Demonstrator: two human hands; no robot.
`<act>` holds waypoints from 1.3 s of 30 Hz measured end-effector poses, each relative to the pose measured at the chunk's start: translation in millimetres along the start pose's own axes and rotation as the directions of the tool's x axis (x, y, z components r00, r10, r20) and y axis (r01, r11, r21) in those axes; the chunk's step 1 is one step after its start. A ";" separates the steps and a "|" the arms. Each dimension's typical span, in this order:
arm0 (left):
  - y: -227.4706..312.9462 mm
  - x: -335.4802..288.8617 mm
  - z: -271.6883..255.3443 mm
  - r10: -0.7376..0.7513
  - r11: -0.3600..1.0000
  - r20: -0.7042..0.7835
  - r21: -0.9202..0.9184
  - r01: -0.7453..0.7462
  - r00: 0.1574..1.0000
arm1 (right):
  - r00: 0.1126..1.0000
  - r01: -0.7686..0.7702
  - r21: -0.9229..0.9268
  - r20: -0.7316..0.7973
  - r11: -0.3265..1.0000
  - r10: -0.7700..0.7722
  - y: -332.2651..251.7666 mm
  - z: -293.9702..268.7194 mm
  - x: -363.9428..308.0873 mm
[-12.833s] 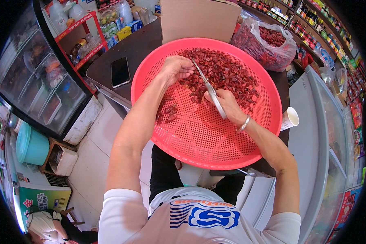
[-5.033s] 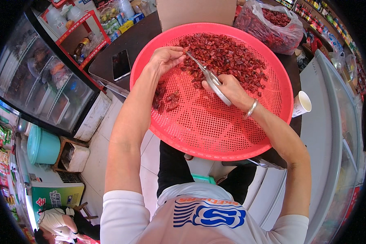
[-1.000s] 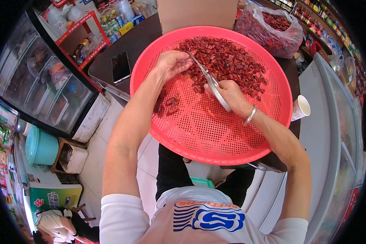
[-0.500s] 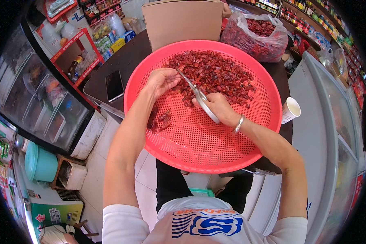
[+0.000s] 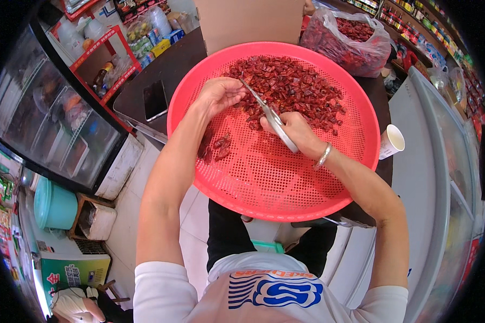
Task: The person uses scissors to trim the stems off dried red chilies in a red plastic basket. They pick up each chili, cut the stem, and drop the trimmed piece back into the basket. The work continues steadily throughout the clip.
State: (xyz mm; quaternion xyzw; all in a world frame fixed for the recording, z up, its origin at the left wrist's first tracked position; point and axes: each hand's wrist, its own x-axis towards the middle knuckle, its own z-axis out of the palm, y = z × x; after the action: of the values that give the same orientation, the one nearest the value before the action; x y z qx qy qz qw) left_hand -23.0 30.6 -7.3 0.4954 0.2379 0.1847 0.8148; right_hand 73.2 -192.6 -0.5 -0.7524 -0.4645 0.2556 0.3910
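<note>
A round red plastic sieve tray [image 5: 269, 196] lies in front of me, its far half covered with cut dried chili pieces [image 5: 293, 81]. My right hand [image 5: 295, 132], with a silver bangle at the wrist, grips metal scissors [image 5: 275, 121] by the handles. Their blades point up and left, with the tips beside the fingers of my left hand [image 5: 221, 96]. That hand is closed in a pinch over the tray's left side, on a dried chili mostly hidden by the fingers. A smaller heap of dried chilies [image 5: 219, 147] lies beside my left forearm.
Behind the tray stand a cardboard box [image 5: 248, 24] and a plastic bag of dried chilies [image 5: 350, 46]. A phone [image 5: 155, 100] rests on the dark table at left, a paper cup [image 5: 392, 141] at right. A glass-door fridge [image 5: 48, 118] and a chest freezer [image 5: 415, 156] flank the table.
The view has shifted a little, so the tray and things around it sit higher and farther right. A reddish piece at my left fingertips is less visible now. Both hands keep their grips.
</note>
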 end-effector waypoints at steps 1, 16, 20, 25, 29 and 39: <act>-0.7 0.9 -1.5 0.000 1.000 0.005 -0.009 0.000 1.000 | 1.000 -0.004 0.010 0.008 1.000 0.004 -1.6 0.1 -0.9; -1.6 3.8 -3.7 -0.024 1.000 -0.007 0.002 0.024 1.000 | 0.999 -0.049 -0.019 -0.016 0.999 0.049 9.3 4.2 6.2; -0.1 -1.3 2.1 -0.009 1.000 -0.012 0.006 0.009 1.000 | 0.999 -0.033 -0.017 -0.023 0.999 0.032 10.0 4.2 5.5; 0.2 -3.3 2.7 0.001 1.000 -0.017 0.012 0.000 1.000 | 0.999 -0.048 -0.044 -0.023 0.998 0.047 10.5 5.0 6.6; 0.1 -2.5 2.3 -0.006 1.000 -0.003 0.003 0.006 1.000 | 0.998 -0.059 -0.051 -0.023 0.997 0.058 14.5 5.2 8.9; -0.1 -2.7 1.5 -0.009 1.000 -0.003 0.027 0.009 1.000 | 0.996 -0.086 -0.031 -0.007 0.996 0.086 13.8 6.8 9.8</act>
State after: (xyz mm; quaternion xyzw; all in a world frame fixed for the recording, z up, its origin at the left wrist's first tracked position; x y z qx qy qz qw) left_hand -24.3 28.0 -6.2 0.5048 0.2436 0.1783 0.8087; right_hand 79.3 -185.0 -15.9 -0.7785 -0.4345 0.2627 0.3690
